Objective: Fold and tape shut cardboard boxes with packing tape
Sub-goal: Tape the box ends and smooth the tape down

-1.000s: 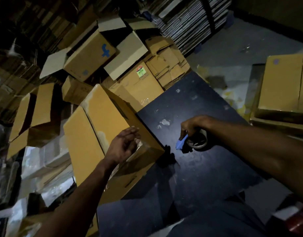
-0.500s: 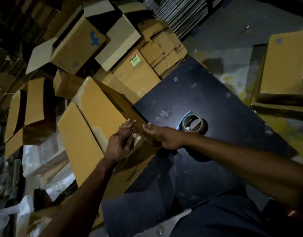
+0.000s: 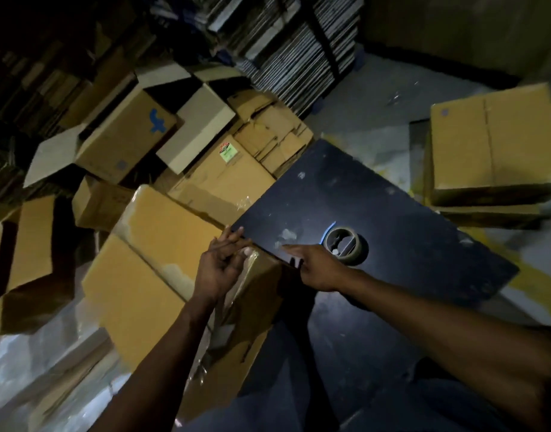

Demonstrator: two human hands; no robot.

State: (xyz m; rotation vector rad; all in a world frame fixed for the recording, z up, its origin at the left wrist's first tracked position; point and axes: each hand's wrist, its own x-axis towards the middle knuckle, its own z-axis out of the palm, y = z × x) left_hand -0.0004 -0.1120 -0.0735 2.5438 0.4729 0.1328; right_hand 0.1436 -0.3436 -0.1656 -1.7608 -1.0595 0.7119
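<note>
Left hand [image 3: 219, 268] fingers straight, pressing the near end of a cardboard box [image 3: 162, 260] left of a dark table [image 3: 408, 244], right hand [image 3: 314, 269] flat, fingers extended beside it, tape roll [image 3: 346, 244] lying on the table just right of the hands

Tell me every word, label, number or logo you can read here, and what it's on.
No text can be read.
Blue logo mark on a tilted cardboard box: a shape, no legible letters.
Green and red sticker on the box against the table: print too blurred to read.
Faint print on the small box: too dim to read.
</note>
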